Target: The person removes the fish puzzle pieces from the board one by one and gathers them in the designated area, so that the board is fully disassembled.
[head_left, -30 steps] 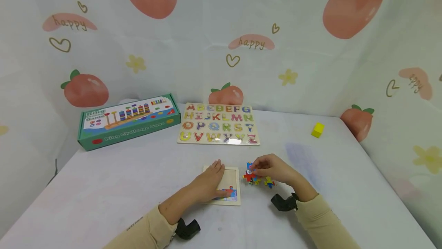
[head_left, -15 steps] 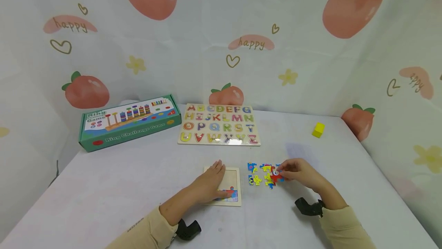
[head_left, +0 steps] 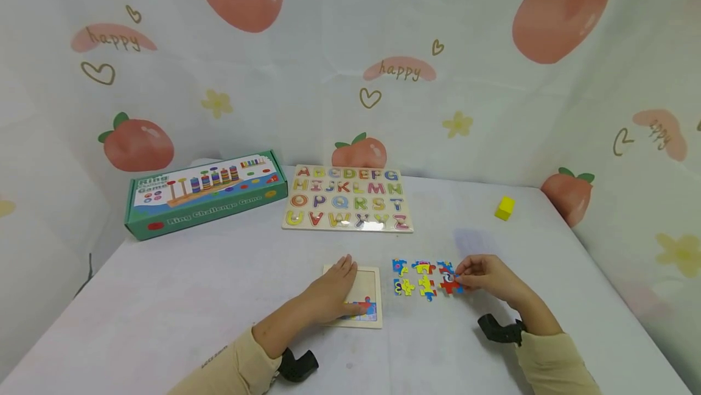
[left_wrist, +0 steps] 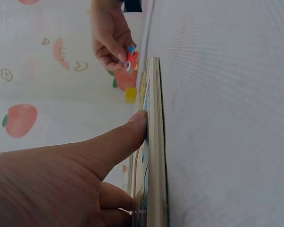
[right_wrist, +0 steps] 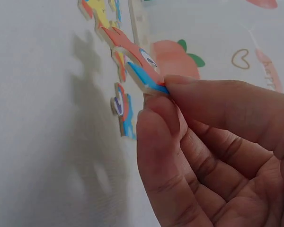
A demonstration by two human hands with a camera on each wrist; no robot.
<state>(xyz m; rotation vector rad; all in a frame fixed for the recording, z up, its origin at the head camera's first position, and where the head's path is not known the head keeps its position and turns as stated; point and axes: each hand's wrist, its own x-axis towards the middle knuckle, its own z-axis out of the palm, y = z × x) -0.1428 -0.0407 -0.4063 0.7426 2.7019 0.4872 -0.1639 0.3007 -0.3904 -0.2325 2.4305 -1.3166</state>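
My right hand (head_left: 490, 276) pinches a red and blue jigsaw piece (right_wrist: 139, 61) by its edge, thumb against fingertips. In the head view that piece overlaps the right end of a group of loose jigsaw pieces (head_left: 424, 267) laid in two rows. My left hand (head_left: 328, 294) lies flat over a small wooden puzzle tray (head_left: 372, 279), its thumb pressing near the bottom. A few fitted pieces (head_left: 369, 310) show in the tray's lower part, some hidden under the hand. From the left wrist, the thumb (left_wrist: 128, 132) rests on the tray's edge.
A wooden alphabet board (head_left: 347, 197) lies farther back, beside a green ring game box (head_left: 205, 194) at the left. Toward the back right sits a yellow block (head_left: 504, 207). A patterned curtain hangs behind the white table (head_left: 219, 279).
My right hand has moved right with the red piece, from beside the tray to the right end of the loose pieces, uncovering them. The left hand stays on the tray.
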